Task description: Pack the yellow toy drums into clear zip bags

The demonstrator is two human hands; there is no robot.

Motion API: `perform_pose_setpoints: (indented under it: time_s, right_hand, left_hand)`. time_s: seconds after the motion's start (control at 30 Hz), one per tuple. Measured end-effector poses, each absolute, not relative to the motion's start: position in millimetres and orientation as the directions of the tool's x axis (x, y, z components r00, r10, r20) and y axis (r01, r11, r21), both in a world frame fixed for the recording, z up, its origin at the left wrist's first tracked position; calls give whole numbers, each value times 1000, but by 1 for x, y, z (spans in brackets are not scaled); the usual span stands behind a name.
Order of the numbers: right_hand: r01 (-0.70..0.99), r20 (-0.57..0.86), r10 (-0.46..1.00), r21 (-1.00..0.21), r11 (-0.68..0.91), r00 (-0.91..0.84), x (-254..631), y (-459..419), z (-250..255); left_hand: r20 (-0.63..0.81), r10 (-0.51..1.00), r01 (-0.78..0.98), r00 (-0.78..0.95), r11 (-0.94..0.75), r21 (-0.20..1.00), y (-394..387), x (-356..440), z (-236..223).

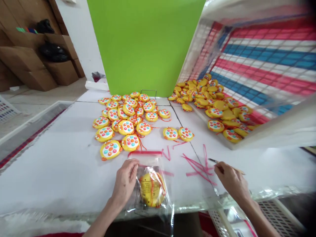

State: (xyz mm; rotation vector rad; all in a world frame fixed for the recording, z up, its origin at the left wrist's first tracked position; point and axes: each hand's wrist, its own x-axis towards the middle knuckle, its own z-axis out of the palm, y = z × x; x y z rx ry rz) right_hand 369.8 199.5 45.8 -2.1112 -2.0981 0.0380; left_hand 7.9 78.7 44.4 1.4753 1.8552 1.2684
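My left hand (127, 176) pinches the upper left edge of a clear plastic bag (161, 189) at the table's front edge. Inside the bag lies a yellow toy (151, 191), printed back up, with an orange cord over it. A red strip (145, 152) runs along the bag's top. My right hand (232, 181) is closed around a slim tool (213, 160) with a dark tip and a pale wooden end; its exact kind is unclear. Several pink strips (197, 164) lie on the table left of that hand. Two yellow toys (170, 133) with coloured dots sit beyond the strips.
A pile of yellow dotted toys (125, 126) with orange cords covers the middle left of the white table (56, 158). At right, a tipped basket (261, 62) with a striped lining spills more toys (214, 98). A green panel (145, 46) stands behind; cardboard boxes (22, 62) are far left.
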Motion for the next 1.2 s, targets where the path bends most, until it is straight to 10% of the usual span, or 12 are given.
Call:
perform_pose_setpoints:
  time_s: [0.1,0.3,0.7,1.2]
  right_hand:
    - [994,60,996,-86,74,-69,369,185,56]
    - [739,30,926,-593,319,-376,269,168,75]
    - [353,-101,821,-927,128,-562,209,186,39]
    - [803,-39,876,-423,421,-480,221,153,55]
  left_hand:
    - [55,947,398,-316,79,914,80,8,42]
    - [-116,944,118,-310,159,980,82,6,41]
    - [-218,926,28,-310,238,971,76,0,36]
    - [-192,922,-5,-336,202,979,64,-4,48]
